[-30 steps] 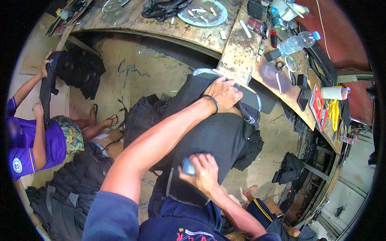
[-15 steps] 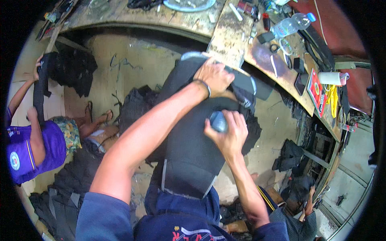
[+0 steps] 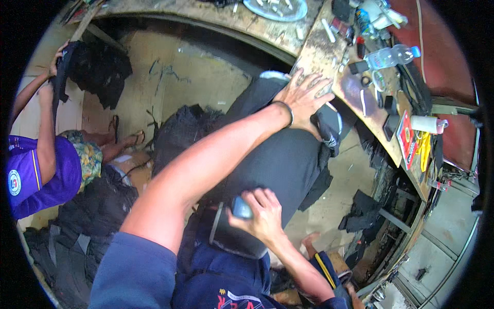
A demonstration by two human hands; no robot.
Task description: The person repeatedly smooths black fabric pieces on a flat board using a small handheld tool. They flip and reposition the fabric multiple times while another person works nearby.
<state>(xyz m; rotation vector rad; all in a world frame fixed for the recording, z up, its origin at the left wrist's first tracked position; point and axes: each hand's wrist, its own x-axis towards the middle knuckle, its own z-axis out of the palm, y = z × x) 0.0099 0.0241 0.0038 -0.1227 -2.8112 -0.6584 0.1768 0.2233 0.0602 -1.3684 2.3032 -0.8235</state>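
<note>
And here's the right hand (image 3: 261,212), curled round a blue-grey block (image 3: 242,207) and pressing it down on the black cloth (image 3: 275,167), near the end closest to the body! That cloth lies lengthwise across the person's lap, its far end just by the wooden bench (image 3: 324,56). Up there, the left hand (image 3: 304,97) spreads its fingers wide, palm down over the far end, a dark band (image 3: 289,114) round the wrist. On the bench sit a round plate (image 3: 289,17) of white sticks, a clear bottle (image 3: 391,56) lying on its side and a red booklet (image 3: 405,136). Over to the left, a co-worker in a purple shirt (image 3: 62,165) holds up a black strip (image 3: 63,77), beside a dark heap of cloth (image 3: 77,221).
</note>
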